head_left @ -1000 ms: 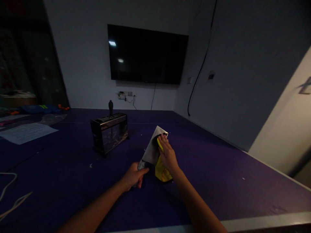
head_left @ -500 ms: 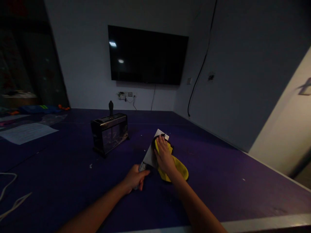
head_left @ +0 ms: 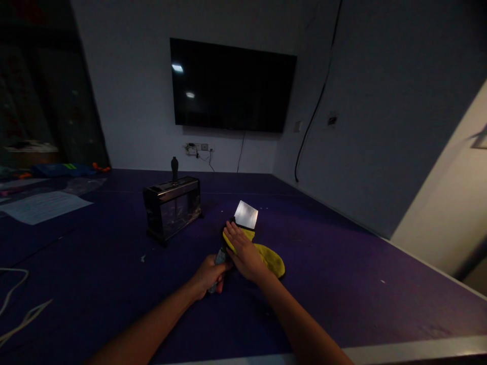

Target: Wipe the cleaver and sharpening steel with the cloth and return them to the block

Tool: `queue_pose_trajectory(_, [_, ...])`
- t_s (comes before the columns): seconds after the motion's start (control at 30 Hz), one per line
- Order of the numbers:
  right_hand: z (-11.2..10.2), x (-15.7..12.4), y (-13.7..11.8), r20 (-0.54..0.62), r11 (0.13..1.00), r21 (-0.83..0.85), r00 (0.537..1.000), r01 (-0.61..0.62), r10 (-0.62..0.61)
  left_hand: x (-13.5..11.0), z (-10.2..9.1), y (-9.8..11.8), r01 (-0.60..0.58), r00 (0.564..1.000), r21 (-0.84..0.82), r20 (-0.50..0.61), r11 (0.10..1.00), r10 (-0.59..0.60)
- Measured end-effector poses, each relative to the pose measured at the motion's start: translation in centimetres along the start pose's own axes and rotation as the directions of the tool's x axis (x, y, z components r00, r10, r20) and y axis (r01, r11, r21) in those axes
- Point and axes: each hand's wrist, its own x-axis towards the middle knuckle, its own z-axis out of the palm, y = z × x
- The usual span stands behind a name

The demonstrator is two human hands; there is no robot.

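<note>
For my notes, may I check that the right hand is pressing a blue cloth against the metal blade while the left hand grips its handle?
Not quite: the head view shows a yellow cloth, not blue. The right hand presses it against the metal blade while the left hand grips its handle.

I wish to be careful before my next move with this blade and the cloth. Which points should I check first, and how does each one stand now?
1. Left hand closed around the handle: ok.
2. Yellow cloth between the right hand and the blade: ok, the cloth shows under the fingers.
3. Right fingers away from the cutting edge: cannot tell, as the picture is too dark to show which side is sharp.
4. Blade apart from the dark appliance: ok, there is a gap between them.
5. Blade surface clean: cannot tell, as only its bright far end shows.
</note>
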Motion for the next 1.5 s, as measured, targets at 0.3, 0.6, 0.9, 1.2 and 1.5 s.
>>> queue_pose_trajectory(0.3, [-1.0, -0.2, 2.1, -0.218, 0.976, -0.14, 0.967, -0.167, 0.134, -0.3, 0.0, 0.4, 0.003, 0.993, 0.13, 0.115, 0.991, -0.018])
queue_pose_trajectory(0.6, [-0.5, -0.1, 2.2, -0.15, 0.991, -0.073, 0.983, -0.115, 0.103, -0.2, 0.5, -0.2, 0.025, 0.999, 0.021, 0.023, 0.999, -0.025])
queue_pose_trajectory(0.9, [0.1, -0.1, -0.1, 0.128, 0.974, 0.198, 0.982, 0.113, -0.14, 1.1, -0.6, -0.4, 0.023, 0.986, -0.229, -0.154, 0.973, -0.06])
queue_pose_trajectory(1.2, [-1.4, -0.4, 3.0, -0.162, 0.981, 0.131, 0.973, -0.144, 0.165, -0.1, -0.3, 0.2, 0.019, 0.998, 0.027, 0.052, 0.999, -0.02])
queue_pose_trajectory(1.5, [-2.3, -0.9, 5.6, -0.369, 0.963, 0.067, 0.89, -0.262, 0.268, -0.2, -0.1, 0.1, 0.066, 0.993, 0.137, 0.092, 0.988, -0.079])
